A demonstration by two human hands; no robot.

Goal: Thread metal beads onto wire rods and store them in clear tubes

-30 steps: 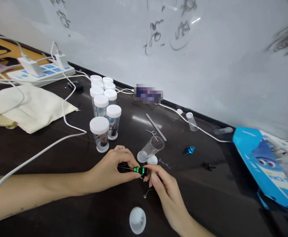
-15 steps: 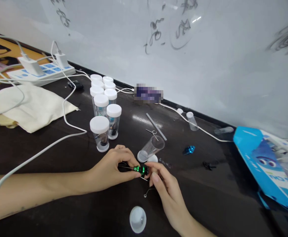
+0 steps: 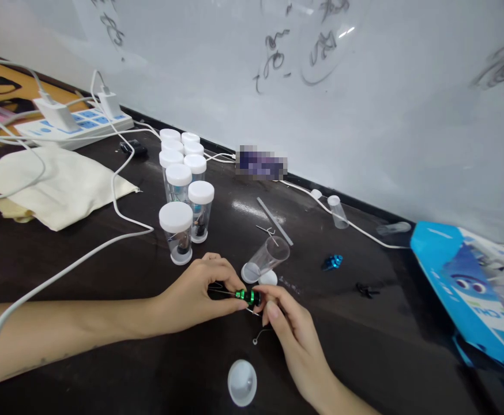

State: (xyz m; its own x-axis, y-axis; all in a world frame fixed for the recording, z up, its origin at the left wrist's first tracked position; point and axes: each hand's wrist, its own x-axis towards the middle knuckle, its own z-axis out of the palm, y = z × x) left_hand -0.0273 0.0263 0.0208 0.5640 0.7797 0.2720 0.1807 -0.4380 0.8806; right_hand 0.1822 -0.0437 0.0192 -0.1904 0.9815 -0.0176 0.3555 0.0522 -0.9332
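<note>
My left hand [image 3: 211,291] pinches a small green-and-black ribbed cylinder [image 3: 247,297] between thumb and fingers. Thin metal wires run from its left end into the palm. At the black right end, my right hand [image 3: 293,331] has its fingers closed in a pinch against the piece. Below the fingers, a thin wire with a small loop [image 3: 255,340] pokes out from the right hand. Just behind the hands a clear plastic tube [image 3: 273,256] lies tilted on its side, beside a white cap [image 3: 268,278]. Nearer me stands a small translucent white cup [image 3: 242,383] with something small inside.
Several white-lidded clear jars [image 3: 176,218] stand at the back left. A blue metallic piece [image 3: 333,263], black bits [image 3: 367,290] and a clear strip [image 3: 274,221] lie to the right and behind. A white cable [image 3: 74,271] crosses the left; a blue bag [image 3: 463,282] sits right.
Both hands keep their hold on the green-and-black cylinder, with hardly any movement. The whole view has shifted very slightly.
</note>
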